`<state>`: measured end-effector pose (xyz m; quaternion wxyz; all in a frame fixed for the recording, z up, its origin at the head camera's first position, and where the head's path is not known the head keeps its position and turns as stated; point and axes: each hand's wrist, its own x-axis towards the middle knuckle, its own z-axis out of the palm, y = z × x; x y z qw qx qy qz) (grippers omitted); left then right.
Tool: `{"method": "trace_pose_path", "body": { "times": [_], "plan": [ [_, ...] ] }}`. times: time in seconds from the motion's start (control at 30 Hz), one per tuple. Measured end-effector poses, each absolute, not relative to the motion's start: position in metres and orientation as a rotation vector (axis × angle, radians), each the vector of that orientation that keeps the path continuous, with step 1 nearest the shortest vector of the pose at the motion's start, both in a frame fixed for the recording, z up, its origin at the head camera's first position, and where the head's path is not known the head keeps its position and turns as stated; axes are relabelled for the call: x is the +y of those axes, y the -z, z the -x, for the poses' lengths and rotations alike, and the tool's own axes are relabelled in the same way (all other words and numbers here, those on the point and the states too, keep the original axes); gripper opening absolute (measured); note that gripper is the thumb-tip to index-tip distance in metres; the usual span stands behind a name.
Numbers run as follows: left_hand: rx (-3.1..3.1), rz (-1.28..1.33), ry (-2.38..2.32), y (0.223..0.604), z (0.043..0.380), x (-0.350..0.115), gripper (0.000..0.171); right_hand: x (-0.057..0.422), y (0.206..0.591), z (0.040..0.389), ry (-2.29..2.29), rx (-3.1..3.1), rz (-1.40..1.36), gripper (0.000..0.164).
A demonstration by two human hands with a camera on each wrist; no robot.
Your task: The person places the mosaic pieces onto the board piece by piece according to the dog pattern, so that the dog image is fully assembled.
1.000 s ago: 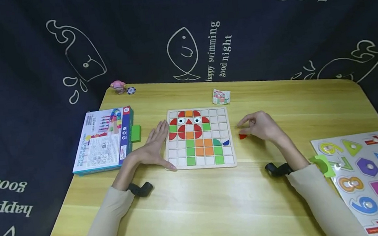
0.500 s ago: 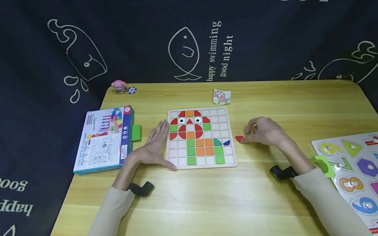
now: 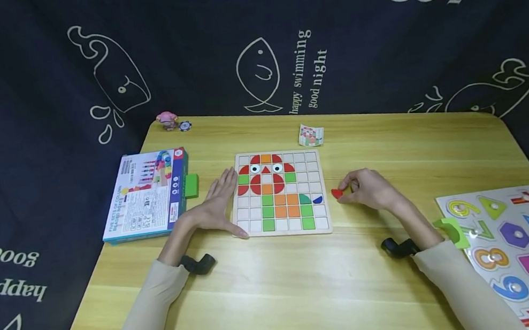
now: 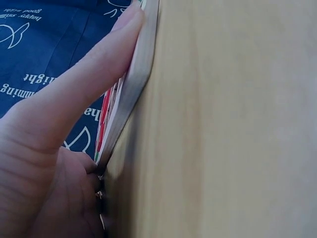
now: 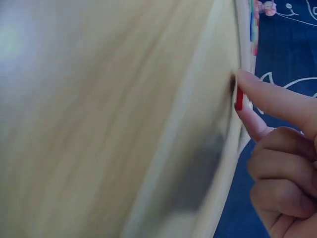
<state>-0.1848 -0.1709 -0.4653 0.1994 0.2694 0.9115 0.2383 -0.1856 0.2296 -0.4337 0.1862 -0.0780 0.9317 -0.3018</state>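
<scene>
A square wooden mosaic board (image 3: 320, 223) lies mid-table, with red, orange, green and eye-printed tiles set in its grid. My left hand (image 3: 211, 207) spreads along the board's left edge, fingers straight, its thumb at the near left corner. In the left wrist view the thumb (image 4: 94, 79) lies along the board's side. Just right of the board, my right hand (image 3: 371, 190) pinches a red quarter-circle tile (image 3: 337, 194) between thumb and index finger. The right wrist view shows this tile (image 5: 239, 98) edge-on between the fingertips. A blue half-round tile (image 3: 317, 200) sits in the right column.
Behind the board lies a small picture card (image 3: 311, 135). On the left are a toy box (image 3: 144, 196) and a green block (image 3: 191, 185); a pink figurine (image 3: 167, 120) and a round chip (image 3: 185, 126) stand farther back. A number-and-shape puzzle board (image 3: 486, 206) occupies the right.
My right hand has moved slightly down and nearer to me, and its fingertips have closed on the red tile, which shifted a little left. The left hand stays in place.
</scene>
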Motion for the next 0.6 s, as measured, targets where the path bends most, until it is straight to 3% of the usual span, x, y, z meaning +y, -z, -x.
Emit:
{"method": "trace_pose_path", "body": {
  "times": [0.37,0.6],
  "plan": [
    [2.539,-0.770,-0.675,0.467,0.186,-0.171,0.152,0.146,0.422,0.199,1.036,2.596,0.157,0.020],
    [2.545,-0.766,-0.657,0.467,0.185,-0.171,0.153,0.131,0.431,0.203,1.021,2.629,0.061,0.021]
  ]
}}
